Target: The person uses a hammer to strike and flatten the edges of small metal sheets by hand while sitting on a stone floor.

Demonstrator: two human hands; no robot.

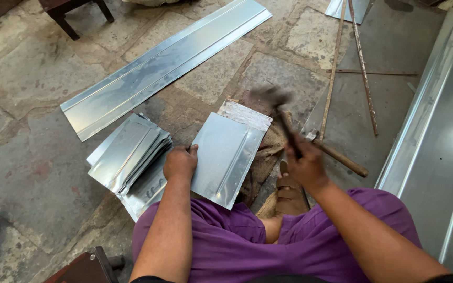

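My left hand (180,163) presses on the left edge of a small rectangular metal sheet (225,157) that lies on the stone floor in front of my knees. My right hand (305,166) grips the wooden handle of a hammer (278,107), raised and blurred above the sheet's far right corner. Under the sheet's far end lies a flat worn metal piece (244,113) on brown sacking (268,147). I sit with purple trousers, one sandalled foot (288,193) tucked under.
A stack of similar folded metal sheets (129,157) lies left of my hand. A long ribbed metal strip (163,65) stretches across the floor beyond. Two rusty rods (363,68) and a second wooden-handled tool (339,157) lie right. Large metal panels (441,141) fill the right edge.
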